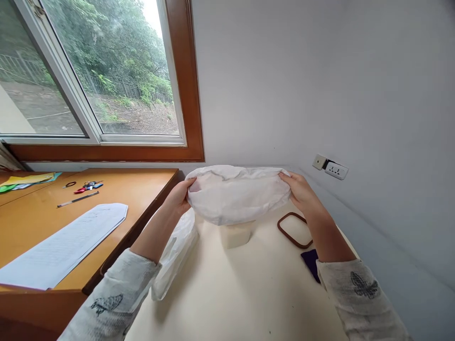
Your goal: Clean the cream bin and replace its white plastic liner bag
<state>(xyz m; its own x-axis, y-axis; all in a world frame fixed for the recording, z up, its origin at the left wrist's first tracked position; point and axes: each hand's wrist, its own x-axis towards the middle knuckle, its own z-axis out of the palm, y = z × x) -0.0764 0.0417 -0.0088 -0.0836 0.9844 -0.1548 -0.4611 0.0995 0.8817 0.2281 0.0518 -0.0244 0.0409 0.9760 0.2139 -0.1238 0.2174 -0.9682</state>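
A thin white plastic bag (238, 196) is stretched wide between my two hands, its mouth spread into a long oval. My left hand (179, 195) pinches the bag's left edge, thumb on top. At the opposite edge, my right hand (298, 189) grips the rim between thumb and fingers. Below the bag, a cream-coloured box-like object (236, 235) stands on the pale surface, its upper part hidden by the bag. A brown rounded rectangular ring (280, 228) lies near my right forearm, which covers part of it.
Another white plastic bag (181, 248) lies beside my left forearm. Dark purple fabric (310, 263) shows under my right arm. On the wooden desk (142, 213) at left are paper sheets (67, 241), a pen (77, 199) and keys (88, 186). A wall socket (336, 170) is at right.
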